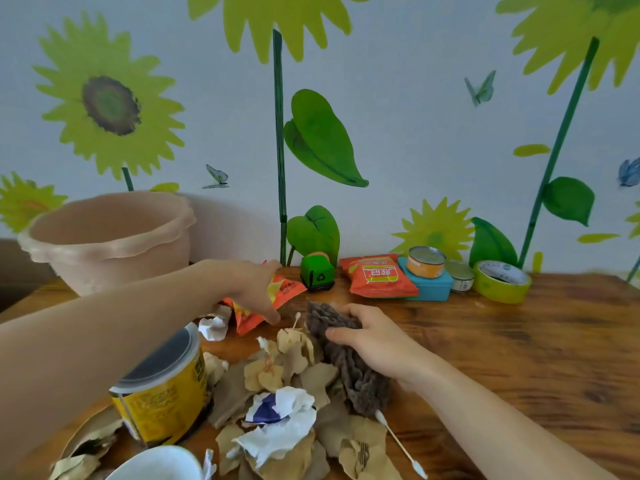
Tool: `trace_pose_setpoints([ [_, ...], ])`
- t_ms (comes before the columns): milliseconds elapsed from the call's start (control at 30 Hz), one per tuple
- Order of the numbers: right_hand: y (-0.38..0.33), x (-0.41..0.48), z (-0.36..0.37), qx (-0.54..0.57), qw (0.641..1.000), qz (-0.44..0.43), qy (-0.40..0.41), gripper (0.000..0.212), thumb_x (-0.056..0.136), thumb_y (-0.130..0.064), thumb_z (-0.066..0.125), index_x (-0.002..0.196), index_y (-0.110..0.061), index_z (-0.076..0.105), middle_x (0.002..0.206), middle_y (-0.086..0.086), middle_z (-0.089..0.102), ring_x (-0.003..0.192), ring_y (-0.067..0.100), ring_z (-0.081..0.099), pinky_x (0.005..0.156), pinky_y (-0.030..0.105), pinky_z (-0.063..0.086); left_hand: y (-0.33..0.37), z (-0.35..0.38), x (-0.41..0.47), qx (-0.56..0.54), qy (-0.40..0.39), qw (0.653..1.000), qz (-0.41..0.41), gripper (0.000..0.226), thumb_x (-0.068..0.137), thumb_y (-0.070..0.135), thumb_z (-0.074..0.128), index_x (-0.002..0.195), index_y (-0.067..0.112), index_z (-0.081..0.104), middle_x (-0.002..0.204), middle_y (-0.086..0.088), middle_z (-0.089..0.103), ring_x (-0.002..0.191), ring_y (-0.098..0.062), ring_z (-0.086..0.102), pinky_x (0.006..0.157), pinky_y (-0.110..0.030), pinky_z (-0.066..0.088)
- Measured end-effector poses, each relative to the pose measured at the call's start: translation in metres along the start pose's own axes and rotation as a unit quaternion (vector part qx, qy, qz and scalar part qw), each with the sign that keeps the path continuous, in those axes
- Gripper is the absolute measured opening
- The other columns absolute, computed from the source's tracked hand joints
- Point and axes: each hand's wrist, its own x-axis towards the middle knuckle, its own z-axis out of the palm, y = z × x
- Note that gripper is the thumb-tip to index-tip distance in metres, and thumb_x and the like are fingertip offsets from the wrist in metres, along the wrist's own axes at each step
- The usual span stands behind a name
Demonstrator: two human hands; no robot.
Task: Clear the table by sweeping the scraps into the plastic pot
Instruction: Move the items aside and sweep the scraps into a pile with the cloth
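Note:
The pink plastic pot [104, 237] stands at the back left of the wooden table [519, 341]. A heap of brown and white paper scraps [287, 393] lies in the middle near me. My right hand [370, 337] grips a dark grey cloth [349, 368] that lies along the right side of the heap. My left hand [252, 289] reaches across with straight fingers and touches an orange snack wrapper [277, 296] beyond the heap. Cotton swabs [398, 441] lie among the scraps.
A yellow can [166, 393] stands tilted at the left of the heap, a white bowl [156, 465] below it. Along the wall sit a small green bin toy [317, 273], an orange packet [377, 275], a blue box [429, 285] with tins, and yellow tape [502, 280].

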Motion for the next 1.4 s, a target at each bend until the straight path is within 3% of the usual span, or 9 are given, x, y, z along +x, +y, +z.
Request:
trace_pose_setpoints([
  [233, 0.007, 0.001, -0.004, 0.041, 0.999, -0.004, -0.011, 0.070, 0.079, -0.052, 0.071, 0.144, -0.030, 0.057, 0.143, -0.008, 0.062, 0.132, 0.016, 0.058, 0.116, 0.048, 0.043, -0.007, -0.018, 0.004, -0.017, 0.086, 0.995, 0.042, 0.095, 0.083, 0.035, 0.077, 0.156, 0.028, 0.018, 0.132, -0.010, 0.059, 0.105, -0.024, 0.056, 0.084, -0.035, 0.051],
  [367, 0.008, 0.002, -0.004, 0.060, 0.998, 0.002, -0.004, 0.072, 0.075, -0.054, 0.072, 0.142, -0.031, 0.058, 0.143, -0.006, 0.062, 0.131, 0.019, 0.059, 0.114, 0.050, 0.045, -0.012, -0.029, 0.007, -0.019, 0.125, 0.991, 0.052, 0.080, 0.085, 0.031, 0.075, 0.152, 0.029, 0.031, 0.133, -0.006, 0.060, 0.109, -0.021, 0.055, 0.090, -0.035, 0.051],
  [567, 0.011, 0.002, -0.006, 0.078, 0.997, 0.007, -0.016, 0.036, 0.098, -0.032, 0.067, 0.134, -0.028, 0.062, 0.123, -0.007, 0.070, 0.115, 0.013, 0.066, 0.098, 0.034, 0.052, -0.019, -0.059, 0.007, -0.059, 0.177, 0.980, 0.070, 0.058, 0.084, 0.027, 0.073, 0.138, 0.025, 0.051, 0.128, -0.003, 0.065, 0.106, -0.022, 0.060, 0.085, -0.037, 0.058],
  [733, 0.011, 0.002, -0.007, 0.079, 0.997, 0.006, -0.018, 0.028, 0.099, -0.033, 0.066, 0.126, -0.031, 0.064, 0.119, -0.007, 0.071, 0.112, 0.012, 0.066, 0.100, 0.036, 0.052, -0.015, -0.083, 0.013, -0.094, 0.251, 0.959, 0.087, 0.050, 0.083, 0.027, 0.073, 0.130, 0.024, 0.059, 0.122, -0.002, 0.068, 0.099, -0.023, 0.065, 0.074, -0.031, 0.057],
  [833, 0.011, 0.003, -0.007, 0.080, 0.997, 0.011, -0.020, 0.030, 0.097, -0.035, 0.066, 0.127, -0.032, 0.064, 0.122, -0.007, 0.070, 0.116, 0.014, 0.064, 0.107, 0.042, 0.050, 0.003, -0.091, 0.016, -0.127, 0.289, 0.941, 0.122, 0.046, 0.082, 0.026, 0.074, 0.126, 0.023, 0.062, 0.117, 0.000, 0.069, 0.096, -0.021, 0.066, 0.070, -0.027, 0.055],
  [1000, 0.013, 0.004, -0.006, 0.068, 0.998, 0.007, -0.011, 0.035, 0.093, -0.042, 0.067, 0.126, -0.034, 0.064, 0.130, -0.007, 0.065, 0.121, 0.016, 0.061, 0.108, 0.043, 0.048, 0.073, -0.079, 0.033, -0.107, 0.329, 0.915, 0.205, 0.038, 0.082, 0.030, 0.074, 0.118, 0.024, 0.064, 0.111, 0.003, 0.073, 0.092, -0.018, 0.068, 0.077, -0.035, 0.060],
  [1167, 0.013, 0.003, -0.007, 0.052, 0.999, 0.006, -0.006, 0.048, 0.092, -0.046, 0.065, 0.137, -0.031, 0.060, 0.134, -0.006, 0.063, 0.124, 0.017, 0.059, 0.109, 0.042, 0.047, 0.121, -0.059, 0.059, 0.045, 0.307, 0.923, 0.227, 0.038, 0.089, 0.023, 0.065, 0.126, 0.022, 0.055, 0.117, -0.003, 0.066, 0.106, -0.026, 0.061, 0.075, -0.036, 0.049],
  [1267, 0.014, 0.002, -0.009, 0.053, 0.999, 0.001, -0.009, 0.040, 0.095, -0.042, 0.064, 0.133, -0.030, 0.062, 0.129, -0.006, 0.067, 0.121, 0.017, 0.061, 0.106, 0.041, 0.049, 0.121, -0.057, 0.065, 0.021, 0.268, 0.934, 0.233, 0.047, 0.091, 0.030, 0.066, 0.134, 0.020, 0.051, 0.125, -0.008, 0.064, 0.112, -0.028, 0.060, 0.084, -0.039, 0.050],
  [1400, 0.010, 0.000, -0.012, 0.035, 0.999, -0.004, 0.000, 0.046, 0.093, -0.044, 0.066, 0.136, -0.029, 0.060, 0.134, -0.005, 0.063, 0.125, 0.020, 0.059, 0.107, 0.042, 0.048, 0.106, -0.065, 0.056, 0.008, 0.219, 0.949, 0.228, 0.078, 0.085, 0.051, 0.074, 0.148, 0.022, 0.038, 0.143, -0.009, 0.056, 0.126, -0.029, 0.054, 0.100, -0.042, 0.047],
])
